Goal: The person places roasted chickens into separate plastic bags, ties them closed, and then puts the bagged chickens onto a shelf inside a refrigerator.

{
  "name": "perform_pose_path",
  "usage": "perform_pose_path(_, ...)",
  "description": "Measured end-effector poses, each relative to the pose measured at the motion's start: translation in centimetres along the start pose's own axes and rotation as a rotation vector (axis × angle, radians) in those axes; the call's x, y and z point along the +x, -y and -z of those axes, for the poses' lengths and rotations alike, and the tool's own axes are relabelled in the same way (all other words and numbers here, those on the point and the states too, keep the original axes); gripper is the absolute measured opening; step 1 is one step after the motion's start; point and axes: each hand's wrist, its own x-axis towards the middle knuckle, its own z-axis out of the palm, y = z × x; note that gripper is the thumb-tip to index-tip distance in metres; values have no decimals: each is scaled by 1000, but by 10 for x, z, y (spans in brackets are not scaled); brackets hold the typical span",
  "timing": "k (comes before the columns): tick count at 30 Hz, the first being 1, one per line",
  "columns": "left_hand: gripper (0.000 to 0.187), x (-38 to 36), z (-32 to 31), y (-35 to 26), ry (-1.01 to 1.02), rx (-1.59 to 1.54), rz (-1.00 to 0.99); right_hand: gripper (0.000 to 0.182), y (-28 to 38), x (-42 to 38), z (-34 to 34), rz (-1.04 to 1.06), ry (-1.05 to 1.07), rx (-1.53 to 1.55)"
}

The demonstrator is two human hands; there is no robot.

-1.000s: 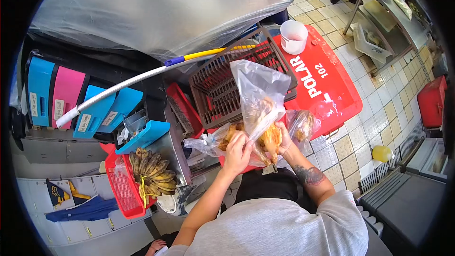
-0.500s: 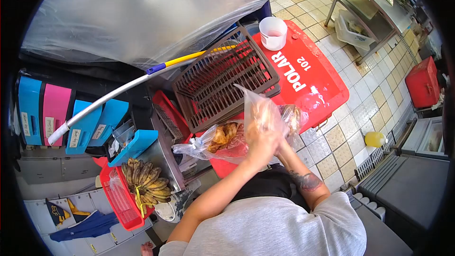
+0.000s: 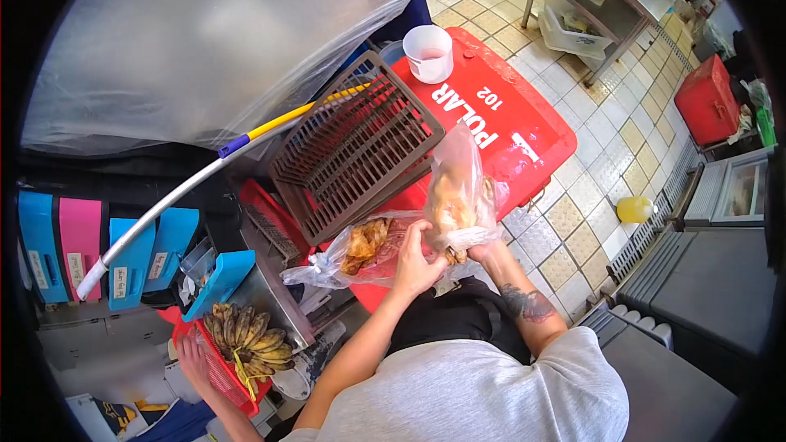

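My right hand [image 3: 486, 249] is closed on a clear plastic bag [image 3: 458, 155] with what looks like a whole browned chicken [image 3: 452, 200] inside, its fingers mostly hidden behind the bag. Just left of the bag's gathered lower end is my left hand [image 3: 416, 263], thumb and fingers apart in a curve. The chicken's narrow end [image 3: 455, 256] shows at the bottom, close to my left thumb. To the left, a second clear bag [image 3: 321, 272] with browned chicken [image 3: 366, 244] lies on the red cooler [image 3: 532, 115].
A brown slotted crate [image 3: 360, 147] and a white tub [image 3: 428, 54] rest on the cooler. A long pole [image 3: 176, 192] slants across the left. Another person's hand [image 3: 193, 358] is at a red basket [image 3: 214, 360] beside bananas [image 3: 250, 340]. A yellow jug [image 3: 635, 209] stands on the floor.
My hands, earlier together over the bag, have come apart, and the left now sits at its lower left. Another person's hand has appeared at the red basket. The view has shifted.
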Motion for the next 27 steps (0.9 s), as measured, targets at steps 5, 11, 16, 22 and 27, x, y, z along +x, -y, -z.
perform_pose_path(5, 19, 2, -1, 33, 148, 197, -97, 38, -2, 0, 16, 13, -33, -28)
perform_pose_path(11, 8, -31, -29, 73, 212, -210, 426, 27, 22, 12, 33, 145, -41, 140)
perform_pose_path(16, 10, -27, -44, 50, 282, -318, 385, 27, 48, 45, 61, 505, -187, -74)
perform_pose_path(22, 11, -25, -41, 53, 558, -54, 103, 31, 95, 83, 61, 707, -214, -584)
perform_pose_path(27, 16, -54, -19, 74, 547, -29, 167, 44, 133, 142, 154, 910, -524, -1566)
